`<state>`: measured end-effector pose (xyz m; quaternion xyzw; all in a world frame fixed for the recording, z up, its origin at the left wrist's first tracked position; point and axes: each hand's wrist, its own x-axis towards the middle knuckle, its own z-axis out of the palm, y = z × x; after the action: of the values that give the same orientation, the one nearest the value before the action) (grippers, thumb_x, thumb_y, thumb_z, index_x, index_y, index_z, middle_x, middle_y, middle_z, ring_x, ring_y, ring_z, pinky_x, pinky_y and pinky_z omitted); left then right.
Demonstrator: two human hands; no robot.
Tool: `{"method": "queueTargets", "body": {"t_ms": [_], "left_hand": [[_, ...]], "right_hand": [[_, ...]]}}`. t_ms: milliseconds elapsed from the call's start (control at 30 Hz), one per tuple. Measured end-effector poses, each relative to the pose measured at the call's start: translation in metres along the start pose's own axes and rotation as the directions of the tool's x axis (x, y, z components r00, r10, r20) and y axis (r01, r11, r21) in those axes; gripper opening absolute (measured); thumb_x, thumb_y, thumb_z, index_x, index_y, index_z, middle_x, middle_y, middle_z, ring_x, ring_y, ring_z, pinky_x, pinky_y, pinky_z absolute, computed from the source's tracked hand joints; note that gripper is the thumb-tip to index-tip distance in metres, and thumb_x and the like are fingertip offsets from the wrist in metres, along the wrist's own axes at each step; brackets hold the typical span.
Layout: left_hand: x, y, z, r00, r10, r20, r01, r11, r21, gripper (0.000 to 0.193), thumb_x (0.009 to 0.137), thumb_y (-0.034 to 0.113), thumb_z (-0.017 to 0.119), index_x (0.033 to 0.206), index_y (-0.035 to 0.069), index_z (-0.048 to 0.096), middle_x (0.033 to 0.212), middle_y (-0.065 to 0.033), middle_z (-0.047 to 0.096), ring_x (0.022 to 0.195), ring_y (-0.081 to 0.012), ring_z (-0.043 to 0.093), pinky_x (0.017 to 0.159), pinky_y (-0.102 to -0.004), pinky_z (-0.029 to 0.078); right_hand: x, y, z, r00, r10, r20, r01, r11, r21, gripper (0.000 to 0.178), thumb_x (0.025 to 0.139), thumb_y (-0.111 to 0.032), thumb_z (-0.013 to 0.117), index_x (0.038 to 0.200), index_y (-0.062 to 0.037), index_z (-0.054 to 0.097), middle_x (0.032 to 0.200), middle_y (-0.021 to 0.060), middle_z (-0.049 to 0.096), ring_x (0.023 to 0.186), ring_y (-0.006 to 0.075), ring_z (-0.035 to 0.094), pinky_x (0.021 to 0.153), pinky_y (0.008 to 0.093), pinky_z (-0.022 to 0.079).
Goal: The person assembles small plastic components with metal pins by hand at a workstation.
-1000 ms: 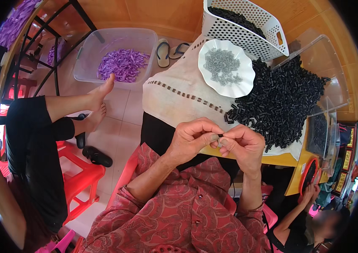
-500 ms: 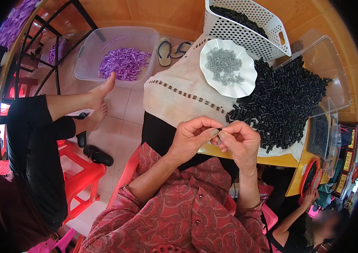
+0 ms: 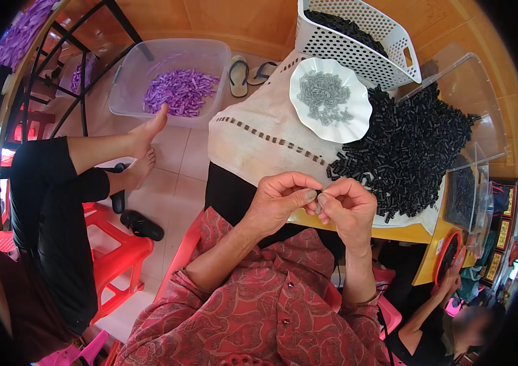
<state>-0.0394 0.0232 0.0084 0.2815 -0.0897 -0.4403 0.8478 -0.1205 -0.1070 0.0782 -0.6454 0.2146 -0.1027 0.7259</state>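
My left hand [image 3: 278, 200] and my right hand [image 3: 350, 210] meet fingertip to fingertip above the table's near edge, both closed in a pinch. Between the tips shows a sliver of a small black tube [image 3: 319, 192]. Just below it, at my right fingers, a small clear grey piece [image 3: 318, 208] peeks out. The fingers cover most of both, so whether they are joined cannot be told. Beyond my hands, a white scalloped plate [image 3: 356, 125] carries a heap of clear grey pieces [image 3: 325, 96]. A big pile of short black tubes [image 3: 399, 152] spreads over the cloth to the right.
A white perforated basket [image 3: 356, 46] of black parts stands behind the plate on the white cloth [image 3: 259, 146]. On the floor, a clear bin [image 3: 118, 91] holds purple pieces. A person's bare legs [image 3: 106, 155] and a red stool [image 3: 115, 250] are left; another person [image 3: 420, 329] works lower right.
My fingertips have shifted slightly against each other, and the clear grey piece shows more below them. At lower right, the other person's hand and head have moved a little.
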Motion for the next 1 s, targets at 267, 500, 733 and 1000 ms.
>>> {"method": "queueTargets", "body": {"t_ms": [267,500,733,1000], "left_hand": [[0.001,0.001,0.000,1.000,0.016,-0.012,-0.014,0.991,0.130,0.014,0.090,-0.002,0.058,0.102,-0.005,0.063,0.084,-0.0084,0.064,0.073,-0.0126,0.062,0.069,-0.0257,0.052],[0.001,0.003,-0.002,0.999,0.049,0.005,-0.049,0.977,0.206,0.014,0.091,0.001,0.059,0.103,-0.004,0.063,0.084,-0.0039,0.064,0.073,-0.0073,0.060,0.069,-0.0207,0.051],[0.000,0.010,-0.002,0.998,0.054,0.035,-0.060,0.975,0.213,0.014,0.090,0.000,0.060,0.103,-0.004,0.064,0.085,-0.0055,0.064,0.073,-0.0096,0.061,0.068,-0.0233,0.052],[0.000,0.006,-0.003,0.999,0.031,0.035,-0.038,0.974,0.225,0.014,0.089,-0.001,0.060,0.102,-0.005,0.064,0.087,-0.0079,0.063,0.073,-0.0125,0.062,0.067,-0.0260,0.053]], "right_hand": [[0.000,-0.001,-0.001,1.000,0.003,0.005,-0.003,0.997,-0.082,0.005,0.083,0.003,0.065,0.084,0.0020,0.060,0.072,0.0055,0.064,0.059,0.0066,0.058,0.051,0.0197,0.047],[-0.002,-0.001,0.002,1.000,0.022,0.000,-0.021,0.995,-0.097,0.004,0.085,0.001,0.065,0.087,0.0018,0.062,0.072,0.0051,0.064,0.062,0.0070,0.060,0.053,0.0198,0.048],[0.005,0.006,-0.011,0.991,-0.073,0.114,0.078,0.996,-0.041,0.010,0.080,0.001,0.072,0.088,0.0016,0.065,0.078,0.0040,0.060,0.066,0.0078,0.059,0.059,0.0201,0.048],[0.011,0.012,-0.017,0.986,-0.088,0.138,0.091,0.996,-0.018,0.011,0.077,0.003,0.074,0.084,0.0017,0.065,0.078,0.0037,0.061,0.069,0.0076,0.057,0.062,0.0201,0.045]]}}
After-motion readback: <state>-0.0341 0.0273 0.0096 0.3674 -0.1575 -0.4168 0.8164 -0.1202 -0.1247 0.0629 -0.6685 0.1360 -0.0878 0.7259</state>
